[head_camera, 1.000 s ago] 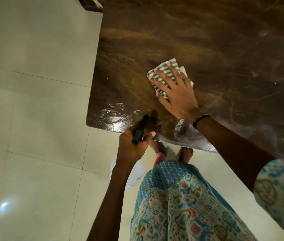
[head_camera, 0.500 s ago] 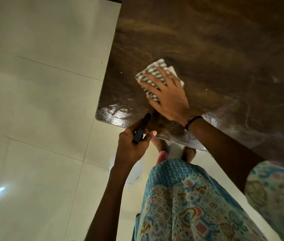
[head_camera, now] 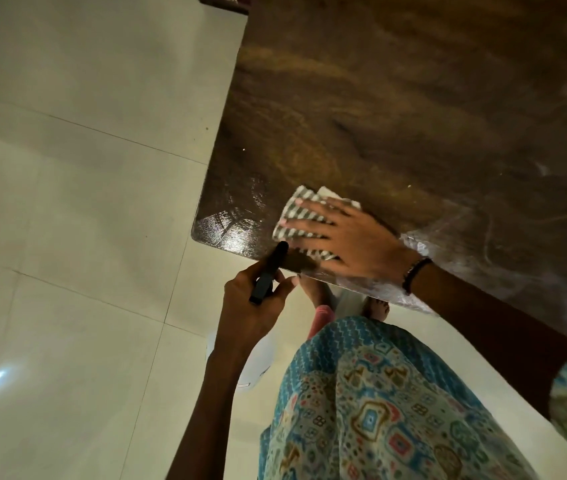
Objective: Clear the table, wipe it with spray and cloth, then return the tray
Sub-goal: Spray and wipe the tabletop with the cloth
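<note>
Head view showed the right hand (head_camera: 351, 239) pressing flat on the striped cloth (head_camera: 304, 221) near the table (head_camera: 396, 116) corner, left hand (head_camera: 251, 306) gripping the spray bottle (head_camera: 268, 275).

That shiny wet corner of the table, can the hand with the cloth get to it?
Probably yes. The right hand presses the cloth flat beside the corner, with only bare tabletop between.

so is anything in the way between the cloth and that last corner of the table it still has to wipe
Nothing visible. The right hand presses the striped cloth flat on the table, and the wood between it and the near left corner is bare. The left hand holds the black spray trigger just off the table edge.
</note>
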The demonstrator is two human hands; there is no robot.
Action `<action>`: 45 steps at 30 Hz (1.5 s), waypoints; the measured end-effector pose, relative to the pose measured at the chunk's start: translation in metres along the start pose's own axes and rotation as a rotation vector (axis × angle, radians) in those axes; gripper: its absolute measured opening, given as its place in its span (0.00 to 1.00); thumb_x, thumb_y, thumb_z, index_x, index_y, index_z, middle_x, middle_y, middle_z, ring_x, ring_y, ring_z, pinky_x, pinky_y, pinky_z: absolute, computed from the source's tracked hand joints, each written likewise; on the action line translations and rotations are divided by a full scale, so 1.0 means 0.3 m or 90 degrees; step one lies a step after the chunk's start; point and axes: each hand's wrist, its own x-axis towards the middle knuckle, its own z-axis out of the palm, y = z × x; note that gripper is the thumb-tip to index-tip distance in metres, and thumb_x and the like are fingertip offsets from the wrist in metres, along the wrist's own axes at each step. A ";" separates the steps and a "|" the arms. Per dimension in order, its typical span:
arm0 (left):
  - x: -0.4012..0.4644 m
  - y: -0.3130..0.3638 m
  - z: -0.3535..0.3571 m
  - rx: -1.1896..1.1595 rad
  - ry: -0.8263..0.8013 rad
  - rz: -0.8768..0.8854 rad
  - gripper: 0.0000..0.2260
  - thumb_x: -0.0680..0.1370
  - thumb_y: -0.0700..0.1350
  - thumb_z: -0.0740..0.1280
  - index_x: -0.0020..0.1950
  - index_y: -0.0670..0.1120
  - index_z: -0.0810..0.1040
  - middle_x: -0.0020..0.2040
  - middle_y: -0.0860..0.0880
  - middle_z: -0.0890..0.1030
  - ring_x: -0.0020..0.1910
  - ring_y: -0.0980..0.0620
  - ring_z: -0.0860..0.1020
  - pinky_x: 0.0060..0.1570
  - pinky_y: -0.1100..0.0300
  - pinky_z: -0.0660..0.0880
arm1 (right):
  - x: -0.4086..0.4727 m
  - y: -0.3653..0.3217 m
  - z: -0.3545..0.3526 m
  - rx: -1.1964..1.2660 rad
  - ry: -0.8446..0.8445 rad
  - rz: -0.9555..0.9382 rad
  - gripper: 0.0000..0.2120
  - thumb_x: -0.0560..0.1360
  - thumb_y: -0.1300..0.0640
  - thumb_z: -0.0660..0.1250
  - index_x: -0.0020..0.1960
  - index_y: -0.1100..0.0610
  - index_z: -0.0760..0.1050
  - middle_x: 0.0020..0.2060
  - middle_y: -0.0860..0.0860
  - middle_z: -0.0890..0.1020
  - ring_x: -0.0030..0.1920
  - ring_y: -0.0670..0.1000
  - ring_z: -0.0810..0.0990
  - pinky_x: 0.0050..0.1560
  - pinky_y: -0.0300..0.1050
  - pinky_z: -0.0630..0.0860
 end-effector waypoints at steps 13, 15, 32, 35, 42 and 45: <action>-0.007 0.015 0.123 -0.010 -0.041 0.018 0.13 0.72 0.44 0.74 0.55 0.41 0.81 0.30 0.54 0.78 0.27 0.61 0.72 0.31 0.76 0.68 | 0.033 -0.027 0.015 0.015 0.001 0.073 0.29 0.76 0.44 0.57 0.76 0.45 0.58 0.76 0.49 0.62 0.77 0.58 0.53 0.76 0.59 0.47; -0.008 0.016 0.132 -0.008 -0.053 0.024 0.13 0.72 0.44 0.73 0.55 0.41 0.81 0.31 0.55 0.78 0.27 0.62 0.73 0.31 0.75 0.68 | -0.047 -0.012 0.019 0.012 -0.002 0.048 0.28 0.77 0.43 0.53 0.76 0.44 0.57 0.76 0.49 0.61 0.77 0.57 0.54 0.76 0.59 0.49; -0.096 0.057 0.397 0.068 -0.107 0.032 0.09 0.70 0.47 0.75 0.43 0.42 0.82 0.32 0.47 0.79 0.27 0.53 0.74 0.31 0.64 0.69 | -0.334 0.286 -0.046 0.057 0.074 0.384 0.26 0.79 0.46 0.55 0.77 0.45 0.57 0.77 0.47 0.59 0.78 0.56 0.50 0.73 0.57 0.54; -0.100 0.047 0.414 0.078 -0.079 0.020 0.09 0.70 0.48 0.75 0.43 0.43 0.83 0.37 0.43 0.83 0.33 0.47 0.78 0.33 0.63 0.71 | -0.363 0.270 -0.043 0.065 0.075 0.377 0.26 0.79 0.46 0.54 0.76 0.46 0.58 0.76 0.48 0.60 0.77 0.56 0.52 0.72 0.57 0.55; -0.085 0.049 0.369 0.046 -0.065 0.013 0.14 0.72 0.42 0.74 0.56 0.47 0.81 0.35 0.51 0.78 0.26 0.63 0.75 0.32 0.78 0.66 | -0.396 0.212 -0.025 0.075 0.073 0.406 0.26 0.79 0.47 0.55 0.76 0.46 0.58 0.77 0.48 0.59 0.78 0.56 0.50 0.74 0.56 0.52; -0.065 0.039 0.353 0.081 -0.041 -0.019 0.07 0.72 0.44 0.74 0.48 0.43 0.83 0.30 0.53 0.76 0.26 0.61 0.73 0.30 0.75 0.66 | -0.378 0.123 -0.011 0.095 0.090 0.440 0.26 0.78 0.46 0.53 0.76 0.47 0.60 0.76 0.50 0.60 0.77 0.58 0.52 0.74 0.59 0.52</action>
